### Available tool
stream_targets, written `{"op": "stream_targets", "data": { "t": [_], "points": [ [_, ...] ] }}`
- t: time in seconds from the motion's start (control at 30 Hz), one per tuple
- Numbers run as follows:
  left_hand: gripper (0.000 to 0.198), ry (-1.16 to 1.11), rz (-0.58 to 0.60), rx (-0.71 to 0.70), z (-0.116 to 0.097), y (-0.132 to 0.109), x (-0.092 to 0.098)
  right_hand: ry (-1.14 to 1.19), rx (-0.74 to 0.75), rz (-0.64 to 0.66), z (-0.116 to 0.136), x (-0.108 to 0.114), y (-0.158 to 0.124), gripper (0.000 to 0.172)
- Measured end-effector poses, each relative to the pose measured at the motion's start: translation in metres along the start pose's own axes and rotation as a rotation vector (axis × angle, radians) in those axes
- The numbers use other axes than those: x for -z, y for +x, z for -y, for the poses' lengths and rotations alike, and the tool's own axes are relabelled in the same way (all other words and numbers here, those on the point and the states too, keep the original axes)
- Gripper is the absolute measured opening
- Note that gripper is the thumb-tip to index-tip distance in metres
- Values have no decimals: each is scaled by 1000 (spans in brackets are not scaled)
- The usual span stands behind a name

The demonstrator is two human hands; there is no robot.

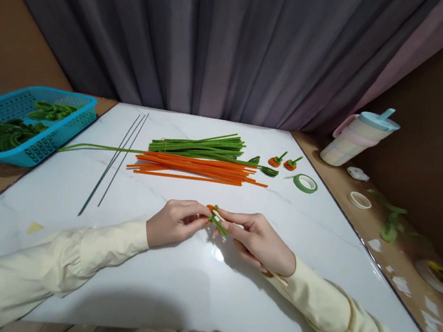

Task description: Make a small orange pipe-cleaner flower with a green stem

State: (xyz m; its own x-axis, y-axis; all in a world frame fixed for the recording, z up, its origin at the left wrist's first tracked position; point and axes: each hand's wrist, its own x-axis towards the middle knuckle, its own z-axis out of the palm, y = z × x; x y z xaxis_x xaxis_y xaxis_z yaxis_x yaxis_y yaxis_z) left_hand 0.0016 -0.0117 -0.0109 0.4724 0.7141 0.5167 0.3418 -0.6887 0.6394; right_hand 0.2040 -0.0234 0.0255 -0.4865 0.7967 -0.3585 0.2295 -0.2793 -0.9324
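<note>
Pinching an orange-and-green piece, just below the centre of the frame, between the fingertips of the left hand, and holding a pale thin stick in the right hand, with its tip at the same piece. On the white table at mid-frame: orange rods, green rods behind, two similar pieces and a green tape roll to the right. At far left, a blue basket.

A small orange-and-green piece sits by a pale stick.
</note>
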Motion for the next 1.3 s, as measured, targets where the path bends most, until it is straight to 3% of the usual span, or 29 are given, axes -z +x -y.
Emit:
{"op": "stream_targets", "data": {
  "t": [0.2, 0.33, 0.47, 0.6, 0.77, 0.9, 1.03, 1.3],
  "points": [
    [10, -202, 50, 173, 4, 2, -1, -114, 1, 21, 3, 0, -2, 50],
    [11, -469, 96, 401, 3, 1, -1, -59, 7, -19, 1, 0, 0, 50],
    [41, -829, 94, 622, -7, 5, -1, 118, 15, -16, -1, -2, 2, 51],
    [55, -919, 101, 745, -11, 12, -3, 224, 31, 16, 0, -3, 3, 54],
    [39, -902, 208, 699, -7, 11, -4, 284, 6, 21, 3, 0, 3, 52],
    [42, -730, 98, 651, -5, 6, -7, 293, -33, 64, 7, 3, 4, 53],
    [32, -403, -45, 466, -2, 1, -9, 292, -82, 73, 8, 2, 4, 55],
    [22, -172, -47, 308, -2, -6, -9, 281, -84, 86, 9, 1, 1, 56]
  ]
}}
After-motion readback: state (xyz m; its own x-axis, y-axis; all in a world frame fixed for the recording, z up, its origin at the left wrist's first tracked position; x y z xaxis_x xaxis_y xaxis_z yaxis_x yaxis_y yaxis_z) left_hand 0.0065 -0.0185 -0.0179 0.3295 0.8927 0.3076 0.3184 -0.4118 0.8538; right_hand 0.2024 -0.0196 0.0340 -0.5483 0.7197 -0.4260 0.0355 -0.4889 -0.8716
